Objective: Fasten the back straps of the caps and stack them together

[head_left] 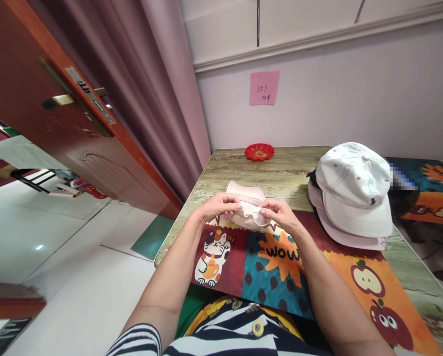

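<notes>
A pale pink cap (244,191) lies low over the patterned mat, its brim toward the wall and its white inner side partly showing. At its left edge my left hand (221,206) is closed, with thumb and fingers pinching the cap's inner band. On the other edge my right hand (279,213) also pinches the band between thumb and fingers. A light strip, perhaps a label or sweatband, spans the gap between both hands. Some of the cap is hidden by my fingers. To the right, a white cap (355,190) with a small dark emblem tops a stack of caps.
A red scalloped dish (259,152) sits at the table's back. The colourful mat (221,232) covers the near part of the wood-grain table (291,170). A pink note (265,88) hangs on the wall. Left are a curtain (169,74) and an open wooden door (95,148).
</notes>
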A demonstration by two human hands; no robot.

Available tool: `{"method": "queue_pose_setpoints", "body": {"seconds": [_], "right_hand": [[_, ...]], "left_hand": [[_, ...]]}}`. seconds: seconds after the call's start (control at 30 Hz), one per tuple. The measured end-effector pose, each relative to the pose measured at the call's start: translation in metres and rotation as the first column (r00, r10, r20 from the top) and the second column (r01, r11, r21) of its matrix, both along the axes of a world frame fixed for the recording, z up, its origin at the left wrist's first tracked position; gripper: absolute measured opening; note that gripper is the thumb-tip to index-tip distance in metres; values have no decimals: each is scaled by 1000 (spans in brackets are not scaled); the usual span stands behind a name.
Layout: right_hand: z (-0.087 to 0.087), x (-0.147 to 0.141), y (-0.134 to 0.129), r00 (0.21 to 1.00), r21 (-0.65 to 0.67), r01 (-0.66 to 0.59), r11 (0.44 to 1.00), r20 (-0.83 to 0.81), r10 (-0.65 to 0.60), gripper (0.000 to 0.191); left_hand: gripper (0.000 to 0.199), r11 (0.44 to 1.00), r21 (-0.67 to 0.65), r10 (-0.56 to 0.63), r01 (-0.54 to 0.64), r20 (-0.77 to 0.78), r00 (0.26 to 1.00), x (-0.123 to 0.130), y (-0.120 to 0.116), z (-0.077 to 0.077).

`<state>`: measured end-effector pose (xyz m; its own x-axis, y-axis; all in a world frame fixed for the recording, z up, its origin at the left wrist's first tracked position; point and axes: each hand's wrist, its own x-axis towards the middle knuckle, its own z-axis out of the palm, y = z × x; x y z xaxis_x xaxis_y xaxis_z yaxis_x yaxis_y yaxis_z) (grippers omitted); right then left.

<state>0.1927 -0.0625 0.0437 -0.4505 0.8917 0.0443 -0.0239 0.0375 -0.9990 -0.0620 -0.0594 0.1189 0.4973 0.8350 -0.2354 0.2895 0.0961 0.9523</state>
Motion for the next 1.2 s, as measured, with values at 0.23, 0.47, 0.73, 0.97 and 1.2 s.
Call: {"method": "queue_pose_setpoints", "body": {"seconds": [0.23, 0.47, 0.73, 0.97, 1.2], "right_hand": [[-1, -1, 1, 999, -16, 34, 999, -19, -34, 38], [0, 0, 0, 995, 6, 76, 997, -59, -75, 36], [0, 1, -1, 996, 12, 41, 999, -81, -40, 37], [-6, 1, 4, 998, 80, 53, 995, -40, -50, 39], [-34, 17, 28, 890, 430, 423, 797, -33, -455, 33]], "left_hand": [[34, 1000, 24, 8, -8, 4, 1000, 1, 3, -9], [35, 996, 89, 26, -28, 27, 999, 5, 2, -8], [34, 993, 116, 19, -23, 32, 999, 4, 2, -8], [34, 994, 84, 73, -72, -4, 997, 2, -1, -8], [36, 850, 425, 421, -311, -194, 886, -13, 8, -20]]}}
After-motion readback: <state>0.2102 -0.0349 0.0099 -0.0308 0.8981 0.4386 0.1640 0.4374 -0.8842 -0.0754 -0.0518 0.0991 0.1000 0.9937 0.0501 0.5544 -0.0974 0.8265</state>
